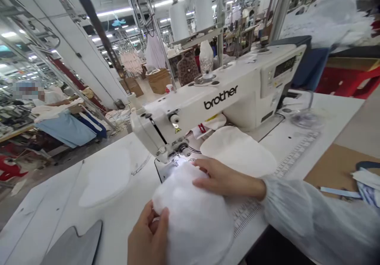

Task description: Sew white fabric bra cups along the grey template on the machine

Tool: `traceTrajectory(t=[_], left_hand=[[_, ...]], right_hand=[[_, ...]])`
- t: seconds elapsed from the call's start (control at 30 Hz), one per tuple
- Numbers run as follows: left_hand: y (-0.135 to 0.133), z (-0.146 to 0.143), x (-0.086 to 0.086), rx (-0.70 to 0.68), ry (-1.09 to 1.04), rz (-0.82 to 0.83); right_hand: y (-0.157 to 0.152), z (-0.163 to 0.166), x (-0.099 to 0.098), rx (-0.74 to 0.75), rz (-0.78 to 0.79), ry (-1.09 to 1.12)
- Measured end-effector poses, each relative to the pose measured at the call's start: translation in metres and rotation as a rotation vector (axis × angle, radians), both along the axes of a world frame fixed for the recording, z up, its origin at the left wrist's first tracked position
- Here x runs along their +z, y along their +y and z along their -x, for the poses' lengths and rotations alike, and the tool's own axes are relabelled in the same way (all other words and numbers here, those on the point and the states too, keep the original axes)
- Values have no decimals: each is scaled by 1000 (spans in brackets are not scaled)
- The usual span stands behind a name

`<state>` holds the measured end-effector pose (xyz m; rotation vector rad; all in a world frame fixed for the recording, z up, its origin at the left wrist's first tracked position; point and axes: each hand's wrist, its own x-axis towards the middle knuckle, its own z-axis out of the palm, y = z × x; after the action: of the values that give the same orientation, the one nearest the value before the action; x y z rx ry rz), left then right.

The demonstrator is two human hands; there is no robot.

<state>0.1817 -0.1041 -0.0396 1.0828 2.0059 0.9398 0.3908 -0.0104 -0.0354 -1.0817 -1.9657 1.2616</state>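
A rounded white fabric piece [192, 213] lies on the sewing table in front of the needle area of a white Brother sewing machine [219, 95]. My left hand [148, 237] pinches the near left edge of this piece, fingers closed on the cloth. My right hand [222, 178] lies flat on its far top edge, fingers stretched toward the presser foot [175, 154]. The sleeve on my right arm is pale and gauzy.
More white cut pieces lie to the right of the needle [237, 150] and to the left on the table [103, 178]. A grey shaped piece [74, 245] lies at the near left. Brown card [332, 166] and blue strips sit far right. Another person works at far left.
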Motion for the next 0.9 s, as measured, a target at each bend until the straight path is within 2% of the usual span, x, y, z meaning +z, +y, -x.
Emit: traceTrajectory(t=[0.1, 0.17, 0.37, 0.57, 0.67, 0.9], left_hand=[[5, 10, -14, -14, -77, 18], [5, 10, -17, 10, -65, 4], [-1, 10, -3, 33, 140, 6], [-2, 13, 2, 50, 18, 23], [-4, 14, 2, 43, 51, 17], [-8, 16, -3, 58, 80, 14]], right_hand=[[-2, 2, -16, -13, -41, -91], [-7, -1, -22, -33, -67, -134], [-9, -1, -26, -44, -40, -177], [-7, 3, -26, -61, -49, -210], [-9, 4, -26, -95, -15, -230], [-12, 5, -29, -72, -12, -242]])
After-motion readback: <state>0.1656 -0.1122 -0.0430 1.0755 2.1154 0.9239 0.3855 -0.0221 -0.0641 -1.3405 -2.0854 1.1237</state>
